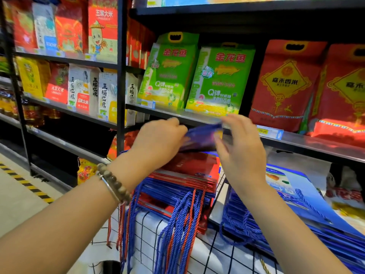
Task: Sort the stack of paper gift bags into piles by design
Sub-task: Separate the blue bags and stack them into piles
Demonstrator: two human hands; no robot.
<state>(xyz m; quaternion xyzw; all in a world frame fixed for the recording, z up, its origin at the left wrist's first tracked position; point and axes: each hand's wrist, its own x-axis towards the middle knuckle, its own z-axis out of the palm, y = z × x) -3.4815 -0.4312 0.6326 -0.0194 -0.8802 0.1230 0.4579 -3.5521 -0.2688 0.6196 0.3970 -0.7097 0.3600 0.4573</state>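
Above the red-and-blue stack on the gridded surface, we hold one blue gift bag, left grip and right grip both clamped on it, beside a blue pile.

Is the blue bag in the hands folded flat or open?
Folded flat: the blue bag is a thin sheet gripped by left hand and right hand.

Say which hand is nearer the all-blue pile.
Right. Both hands hold a blue bag: the right hand is left of the blue pile, forearm crossing it; the left hand is farther left, over the mixed stack.
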